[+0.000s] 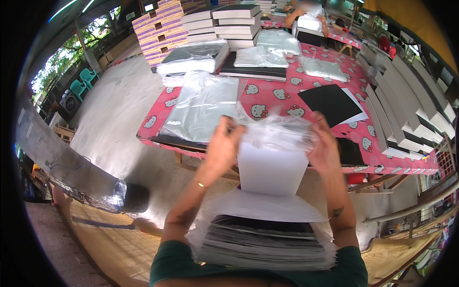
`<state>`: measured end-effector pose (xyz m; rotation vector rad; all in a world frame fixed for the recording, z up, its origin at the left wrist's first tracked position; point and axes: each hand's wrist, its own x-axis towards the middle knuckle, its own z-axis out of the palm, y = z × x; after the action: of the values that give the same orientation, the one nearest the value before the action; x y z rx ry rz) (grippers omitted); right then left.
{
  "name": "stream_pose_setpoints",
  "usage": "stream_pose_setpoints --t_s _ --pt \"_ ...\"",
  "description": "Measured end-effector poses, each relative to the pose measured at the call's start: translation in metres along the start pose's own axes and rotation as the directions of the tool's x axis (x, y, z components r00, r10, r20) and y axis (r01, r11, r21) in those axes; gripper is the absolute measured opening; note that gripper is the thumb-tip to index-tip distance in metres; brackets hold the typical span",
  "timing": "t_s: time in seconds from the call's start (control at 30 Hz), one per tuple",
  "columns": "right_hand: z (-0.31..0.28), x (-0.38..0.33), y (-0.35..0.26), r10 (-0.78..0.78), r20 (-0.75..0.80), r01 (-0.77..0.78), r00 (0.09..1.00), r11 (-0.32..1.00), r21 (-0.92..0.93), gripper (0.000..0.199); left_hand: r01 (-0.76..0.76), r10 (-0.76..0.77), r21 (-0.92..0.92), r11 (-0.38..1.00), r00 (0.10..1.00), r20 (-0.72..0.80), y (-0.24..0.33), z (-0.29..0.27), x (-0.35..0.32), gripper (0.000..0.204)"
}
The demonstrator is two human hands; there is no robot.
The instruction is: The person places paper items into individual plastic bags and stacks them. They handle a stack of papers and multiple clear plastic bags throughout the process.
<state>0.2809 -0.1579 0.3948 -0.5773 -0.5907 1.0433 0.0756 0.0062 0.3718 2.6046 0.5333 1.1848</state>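
Nearest, against the person's front, is a thick stack of sheets point(267, 246), black on top and pale and layered at the edges, with clear film frayed out along its sides. A wide translucent sheet point(267, 206) lies over its far side. Just beyond, a plain white sheet point(273, 172), smooth and straight-edged, reaches up to a clear plastic bag point(282, 130); the bag is crumpled, glossy and motion-blurred, located between the hands before the near edge of the table. Whether the white sheet enters the bag cannot be told. The left hand point(224, 142) has its fingers bent in toward the thumb, pinching the bag's left edge. The right hand point(327, 149) has its fingers half spread at the bag's right edge, touching it; whether they clench it is unclear owing to blur. Beyond, on the pink patterned tablecloth point(406, 165), are a plastic-covered panel point(201, 109) at left and a black sheet point(326, 104) at right, overlapping white paper point(359, 115). Thick books point(406, 105) line the right side; farther off stands a book pile point(236, 21).
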Motion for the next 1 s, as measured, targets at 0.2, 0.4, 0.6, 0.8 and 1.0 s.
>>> stream_pose_setpoints --t_s 0.2,0.4,0.6,0.8,1.0 --pt "0.050 -0.013 -0.029 0.128 0.618 0.565 0.776 0.296 -0.771 0.019 -0.412 0.439 -0.181 0.893 0.887 0.143 0.053 -0.030 0.050 0.013" --pt "0.008 -0.020 -0.102 -0.114 0.096 -0.005 0.989 -0.672 -0.740 0.055 -0.343 0.345 0.324 0.882 0.937 0.051 -0.002 -0.041 0.063 0.051" --pt "-0.054 -0.045 -0.075 -0.127 0.203 0.223 0.971 0.788 -0.574 0.047 0.240 0.286 -0.890 0.388 0.886 0.364 0.001 -0.057 0.030 0.033" --pt "-0.060 -0.048 -0.050 0.585 0.304 0.033 0.752 0.427 -0.904 0.024 0.348 0.241 -0.879 0.325 0.868 0.433 0.024 -0.031 0.016 0.027" --pt "-0.069 -0.054 -0.041 0.016 -0.222 -0.021 0.975 1.000 -0.021 0.022 0.445 0.322 -0.458 0.770 0.349 0.880 -0.005 -0.001 -0.006 0.021"
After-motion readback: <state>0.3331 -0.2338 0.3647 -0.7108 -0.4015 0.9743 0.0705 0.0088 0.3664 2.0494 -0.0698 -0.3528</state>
